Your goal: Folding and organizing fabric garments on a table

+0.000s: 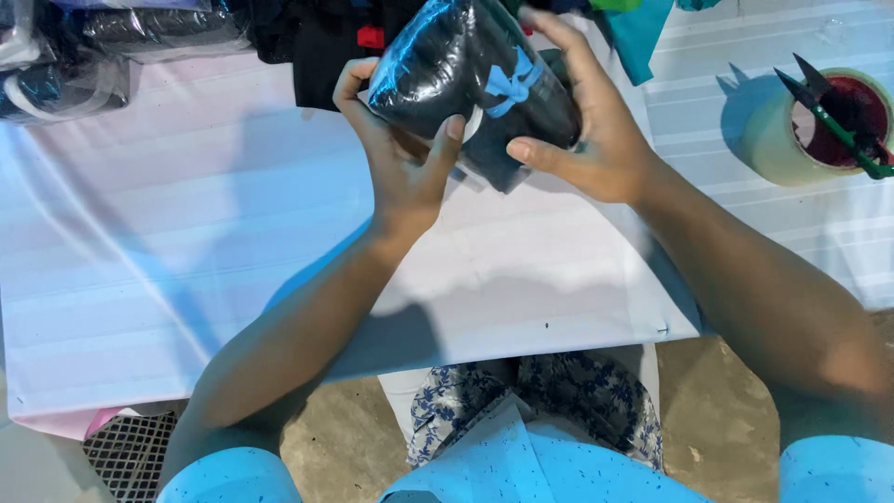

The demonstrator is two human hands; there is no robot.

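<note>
Both hands clamp a dark folded garment in a glossy clear bag (475,79), held up over the white table (186,261). The left hand (400,154) grips its near end, thumb pressed on top, fingers curled behind. The right hand (587,130) wraps the far side, fingers over the top beside a small blue bow (512,84). Beyond the fingers lie more bagged clothes (140,33). Well right of the right hand, a tape roll (792,140) holds scissors (838,121).

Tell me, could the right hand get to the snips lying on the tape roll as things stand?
Probably yes, but not freely. The snips lie across the tape roll on the right hand's side, with bare table between. That hand, like the left hand, is gripping the black bagged bundle, so it would have to let go first.
</note>
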